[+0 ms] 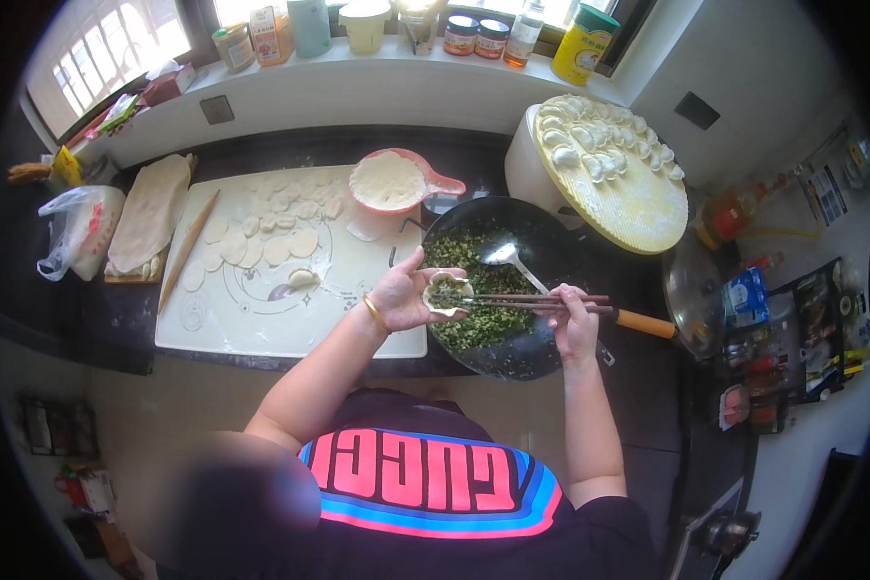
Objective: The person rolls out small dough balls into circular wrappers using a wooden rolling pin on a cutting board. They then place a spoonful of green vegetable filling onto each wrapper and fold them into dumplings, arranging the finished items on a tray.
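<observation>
My left hand [401, 294] holds a round dumpling wrapper [446, 311] on its palm and fingers, with chopped green filling [447, 290] on it. In my right hand [577, 327] is a pair of brown chopsticks [517, 299], their tips at the filling. Both hands are over the left and right parts of a dark wok [527, 350], which contains more green filling [462, 249]. A metal spoon [501, 253] rests in the wok. Left of my left hand, a folded dumpling [303, 277] and several flat wrappers [232, 245] lie on a white mat [377, 338].
Behind the wok stands a pink-handled bowl [442, 185] of flour. A round yellow tray [638, 215] of dumplings sits back right. A rolling pin [189, 249], a dough sheet [150, 213] and a plastic bag [82, 227] lie left. The wok's wooden handle [645, 323] points right.
</observation>
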Available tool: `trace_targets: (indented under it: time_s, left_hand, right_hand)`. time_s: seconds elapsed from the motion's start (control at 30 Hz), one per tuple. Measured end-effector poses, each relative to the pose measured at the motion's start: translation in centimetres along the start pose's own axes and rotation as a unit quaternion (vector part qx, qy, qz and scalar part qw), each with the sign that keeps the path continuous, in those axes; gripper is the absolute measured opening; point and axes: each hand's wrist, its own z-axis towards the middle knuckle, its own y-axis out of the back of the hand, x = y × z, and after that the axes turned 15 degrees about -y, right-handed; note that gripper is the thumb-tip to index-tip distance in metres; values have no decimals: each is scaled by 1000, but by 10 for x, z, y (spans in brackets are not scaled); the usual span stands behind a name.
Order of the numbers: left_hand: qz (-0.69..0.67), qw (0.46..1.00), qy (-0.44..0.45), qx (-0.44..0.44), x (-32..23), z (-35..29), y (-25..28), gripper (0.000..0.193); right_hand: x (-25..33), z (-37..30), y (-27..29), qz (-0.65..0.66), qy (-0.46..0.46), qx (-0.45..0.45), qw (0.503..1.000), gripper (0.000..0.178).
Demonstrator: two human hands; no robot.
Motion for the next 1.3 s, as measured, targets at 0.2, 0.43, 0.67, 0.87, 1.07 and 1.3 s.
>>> trace_targets:
  time_s: [0.2, 0.43, 0.67, 0.87, 1.07, 1.3]
  left_hand:
    - [-4, 1000, 7, -1, 0, -2, 0, 70]
    - [-6, 1000, 15, 9, -2, -2, -1, 70]
    - [49, 995, 4, -82, 1, -4, -6, 67]
    - [90, 992, -58, -66, -12, -9, 19, 64]
    - [79, 995, -67, 6, -11, -17, 6, 61]
    - [44, 996, -42, 68, -4, -27, -13, 54]
  right_hand:
    - [1, -1, -2, -29, 11, 12, 999, 14]
    - [-1, 6, 11, 10, 3, 6, 1000, 11]
    - [-11, 2, 7, -28, 5, -40, 999, 13]
    - [1, -22, -19, -342, 202, -28, 917, 10]
    - [-60, -23, -20, -740, 288, 186, 579, 25]
    - [-22, -34, -96, -532, 357, 73, 764, 29]
